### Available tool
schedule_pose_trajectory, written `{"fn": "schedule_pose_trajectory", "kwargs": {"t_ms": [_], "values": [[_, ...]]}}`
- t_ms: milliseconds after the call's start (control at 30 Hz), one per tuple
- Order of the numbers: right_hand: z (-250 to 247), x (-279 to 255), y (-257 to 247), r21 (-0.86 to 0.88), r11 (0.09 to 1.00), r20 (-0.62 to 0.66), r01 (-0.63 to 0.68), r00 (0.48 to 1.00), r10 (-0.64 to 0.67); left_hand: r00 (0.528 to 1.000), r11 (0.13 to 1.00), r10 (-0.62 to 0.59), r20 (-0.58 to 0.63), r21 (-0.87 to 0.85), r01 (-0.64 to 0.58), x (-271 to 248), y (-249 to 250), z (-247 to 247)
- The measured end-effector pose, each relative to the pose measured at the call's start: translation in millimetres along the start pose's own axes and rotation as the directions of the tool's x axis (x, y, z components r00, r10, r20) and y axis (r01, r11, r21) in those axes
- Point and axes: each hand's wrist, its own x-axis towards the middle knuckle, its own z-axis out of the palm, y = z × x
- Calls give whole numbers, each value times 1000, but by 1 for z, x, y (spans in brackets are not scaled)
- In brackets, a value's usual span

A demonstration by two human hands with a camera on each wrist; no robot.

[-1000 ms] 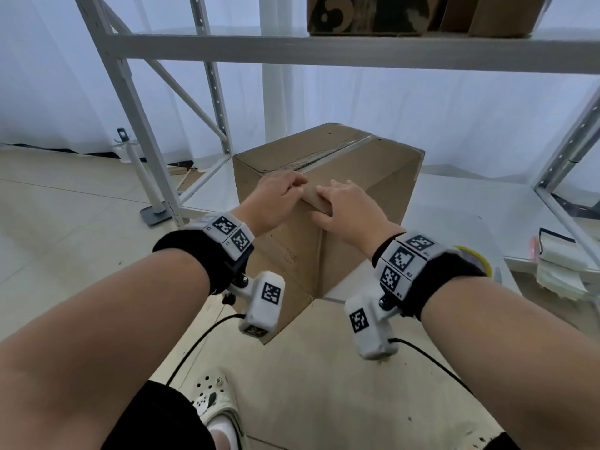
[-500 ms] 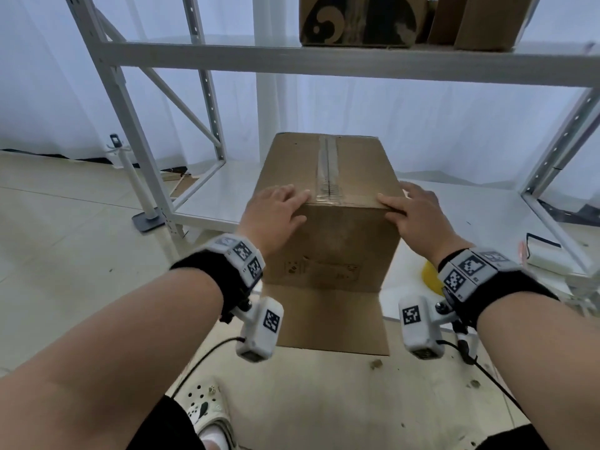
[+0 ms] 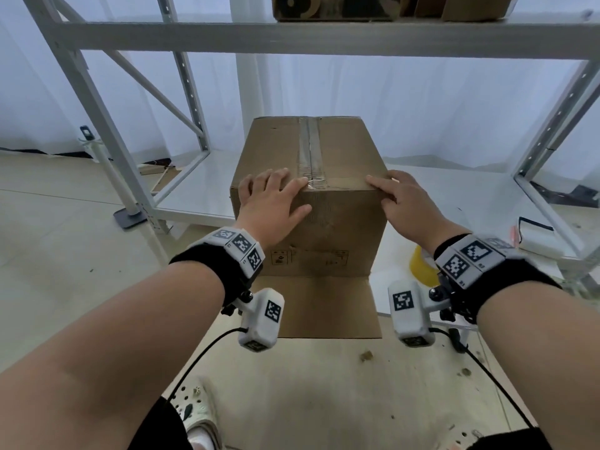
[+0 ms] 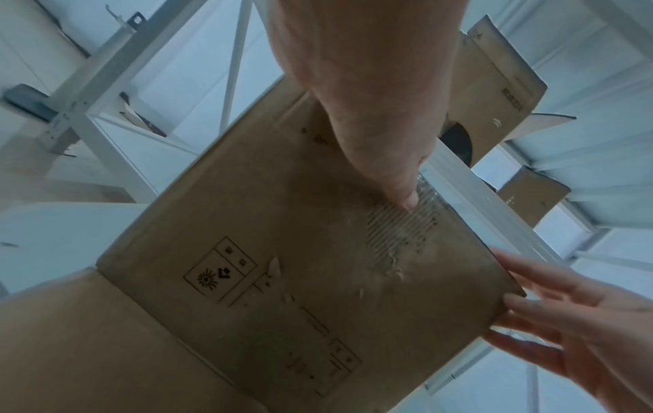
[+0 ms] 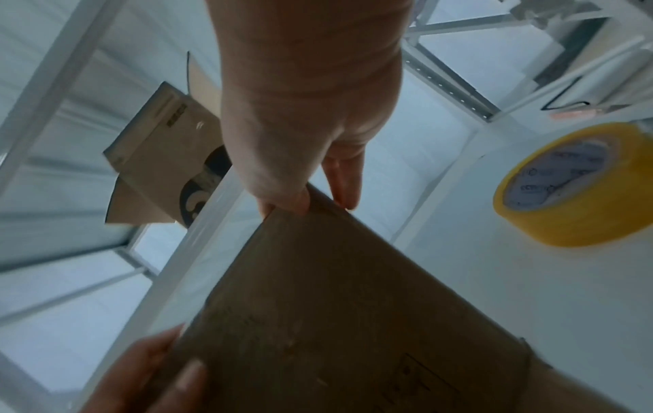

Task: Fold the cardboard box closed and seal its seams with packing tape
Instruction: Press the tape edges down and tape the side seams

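Cardboard box [image 3: 311, 222]: matt brown corrugated board, face scuffed, outer paper torn to ribbed fluting below its top edge. Glossy clear tape strip [image 3: 310, 147] along its top seam. Yellow tape roll [image 5: 579, 184] right of box, shiny plastic. Shelf frame [image 3: 136, 196] painted metal, smooth white shelf board.

One cardboard box [image 3: 308, 203] stands on the white shelf [image 3: 454, 190], with one strip of clear tape [image 3: 310, 147] along its top seam and one loose flap [image 3: 321, 306] hanging open at the bottom front. Two hands lie on it: one left hand [image 3: 276, 199] and one right hand [image 3: 406, 203]. One yellow roll of packing tape [image 5: 576, 184] sits on the shelf to the right. Two more cardboard boxes [image 3: 331, 6] stand on the upper shelf. Two wrist cameras [image 3: 259, 316] hang below the wrists. One pale clog [image 3: 198, 407] shows plainly on the floor
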Motion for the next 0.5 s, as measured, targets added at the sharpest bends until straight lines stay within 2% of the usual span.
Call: {"fn": "schedule_pose_trajectory", "kwargs": {"t_ms": [100, 200, 300, 367, 433, 500], "values": [[-15, 1, 13, 59, 998, -36, 9, 999, -7, 996, 997, 63, -64, -34, -65, 1, 13, -2], [-28, -6, 35, 87, 992, -61, -92, 993, 98, 981, 988, 123, -150, -69, -135, 5, 34, -7], [-41, -22, 69, 105, 973, -81, -206, 973, 215, 943, 957, 262, -205, -72, -281, 12, 70, -8], [-51, -34, 92, 85, 956, -89, -281, 953, 288, 882, 892, 423, -210, -77, -446, 17, 97, -4], [-62, -47, 114, 74, 932, -84, -356, 929, 361, 787, 795, 583, -200, -57, -604, 22, 124, 8], [-68, -57, 133, 51, 903, -72, -426, 900, 429, 728, 729, 672, -137, -54, -683, 27, 147, 25]]}}
